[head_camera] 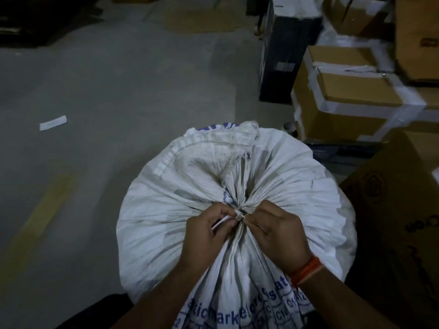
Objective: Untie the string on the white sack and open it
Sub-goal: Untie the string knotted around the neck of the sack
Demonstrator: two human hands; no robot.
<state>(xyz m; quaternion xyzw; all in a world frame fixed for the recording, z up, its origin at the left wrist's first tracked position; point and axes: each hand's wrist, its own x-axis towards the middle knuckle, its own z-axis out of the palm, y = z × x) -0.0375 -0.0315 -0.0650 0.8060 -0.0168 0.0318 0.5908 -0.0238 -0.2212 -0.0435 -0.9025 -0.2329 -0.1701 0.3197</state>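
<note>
A full white woven sack [297,186] with blue print stands on the floor below me, its mouth gathered into a tight neck. A pale string [239,216] is knotted around that neck. My left hand [206,236] pinches a loose end of the string just left of the knot. My right hand [275,231], with an orange band on its wrist, pinches the knot from the right. Both hands rest on the sack's pleated top. A metal eyelet [248,156] shows on the folded flap beyond the knot.
Taped cardboard boxes [344,100] are stacked at the right, with a tall dark box [282,55] behind them. A large brown carton [399,210] stands right beside the sack. Grey concrete floor [107,91] lies to the left, with a paper scrap [52,123] and a yellow line [42,210].
</note>
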